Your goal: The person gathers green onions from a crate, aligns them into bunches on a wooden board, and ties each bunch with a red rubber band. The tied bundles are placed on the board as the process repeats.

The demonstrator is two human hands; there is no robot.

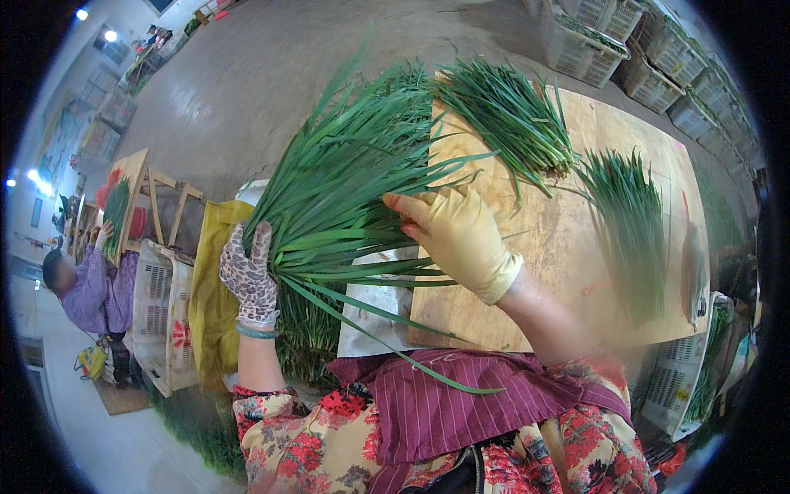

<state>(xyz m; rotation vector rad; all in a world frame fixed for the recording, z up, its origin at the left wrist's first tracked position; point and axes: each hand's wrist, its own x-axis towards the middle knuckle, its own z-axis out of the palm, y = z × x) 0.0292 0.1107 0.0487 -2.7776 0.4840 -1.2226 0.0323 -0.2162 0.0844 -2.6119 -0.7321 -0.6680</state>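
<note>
My left hand (pixel 250 272), in a leopard-print glove, is closed around the gathered end of a large bunch of garlic chives (pixel 345 179). The long flat leaves fan out away from me and to the right, and a few droop towards my apron. My right hand (pixel 469 228) wears a cream-yellow glove with bare fingertips showing. Its thumb and forefinger reach the leaves at the right side of the bunch; whether they pinch any is hidden. Beyond it, a pile of chives (pixel 512 117) lies on the wooden board (pixel 555 247), with another bunch (pixel 629 204) farther right, partly blurred.
Yellow cloth (pixel 216 278) hangs beside my left wrist, near a white plastic crate (pixel 154 315). More chives (pixel 308 333) lie below my left arm. Crates (pixel 583 52) are stacked at the upper right. A person in purple (pixel 95 290) works at another board on the left.
</note>
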